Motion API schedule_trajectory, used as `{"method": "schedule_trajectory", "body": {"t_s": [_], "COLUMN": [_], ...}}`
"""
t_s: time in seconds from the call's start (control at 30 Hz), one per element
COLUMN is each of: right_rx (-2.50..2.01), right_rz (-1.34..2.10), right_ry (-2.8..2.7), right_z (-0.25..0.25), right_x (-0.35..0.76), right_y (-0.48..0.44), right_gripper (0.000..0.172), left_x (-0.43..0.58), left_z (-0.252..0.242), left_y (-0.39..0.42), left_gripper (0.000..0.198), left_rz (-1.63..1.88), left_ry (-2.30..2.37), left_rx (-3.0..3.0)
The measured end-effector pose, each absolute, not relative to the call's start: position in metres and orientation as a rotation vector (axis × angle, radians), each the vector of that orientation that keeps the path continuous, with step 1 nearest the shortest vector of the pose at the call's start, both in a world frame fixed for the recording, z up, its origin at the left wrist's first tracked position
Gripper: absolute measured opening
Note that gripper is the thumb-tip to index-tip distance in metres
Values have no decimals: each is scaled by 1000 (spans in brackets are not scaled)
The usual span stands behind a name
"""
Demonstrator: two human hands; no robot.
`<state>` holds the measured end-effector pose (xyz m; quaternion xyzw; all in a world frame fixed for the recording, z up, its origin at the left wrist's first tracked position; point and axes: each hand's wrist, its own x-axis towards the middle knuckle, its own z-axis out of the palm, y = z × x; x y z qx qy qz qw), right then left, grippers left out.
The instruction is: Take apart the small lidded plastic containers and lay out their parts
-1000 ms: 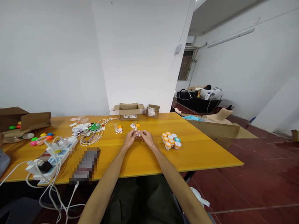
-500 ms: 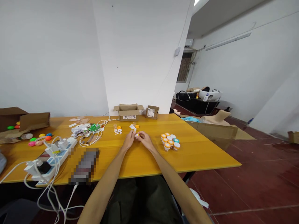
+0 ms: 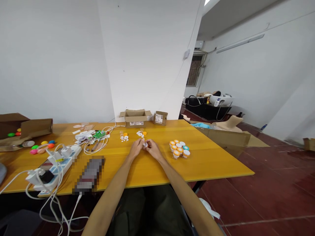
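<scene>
Over the middle of the wooden table, my left hand (image 3: 136, 148) and my right hand (image 3: 153, 150) meet, fingers closed around one small white and clear round piece (image 3: 145, 145). It looks like a small jar or its lid; the fingers cover much of it. Just beyond the hands lie small white discs (image 3: 140, 134) with a clear cup (image 3: 141, 129) and an orange ring lid (image 3: 144, 133). Further left sits another group of white pieces (image 3: 124, 139) with an orange lid (image 3: 125, 134). To the right stand several clear jars (image 3: 179, 150) with orange, white and teal lids.
An open cardboard box (image 3: 136, 120) and a smaller box (image 3: 160, 118) stand against the wall. On the left are a power strip (image 3: 62, 167) with tangled white cables, a blurred phone (image 3: 89, 175) and colourful plastic eggs (image 3: 41, 149). The table's edge (image 3: 221, 177) runs in front.
The piece between my hands has been turned, and my fingers have shifted slightly around it. Everything else on the table stays in place.
</scene>
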<state>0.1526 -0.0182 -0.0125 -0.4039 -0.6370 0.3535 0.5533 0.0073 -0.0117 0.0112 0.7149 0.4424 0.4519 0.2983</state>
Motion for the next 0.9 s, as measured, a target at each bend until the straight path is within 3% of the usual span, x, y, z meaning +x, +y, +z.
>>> {"method": "schedule_trajectory", "body": {"t_s": [0.17,0.5,0.9], "right_rx": [-1049,-1077,-1066], "right_rz": [729,613,624], "right_ry": [-1532,-1600,-1545], "right_z": [-20,-24,-28], "right_x": [158,159,159], "right_y": [-13,-11,-6], "right_gripper": [22,20,18], "left_x": [8,10,10], "left_z": [11,17,15], "left_y": [-12,-15,-13], "left_gripper": [34,42,26], "left_rz": [1144,1101,1223], "left_ry": [1118,1424,1079], "left_rx": [1954,2016,1984]}}
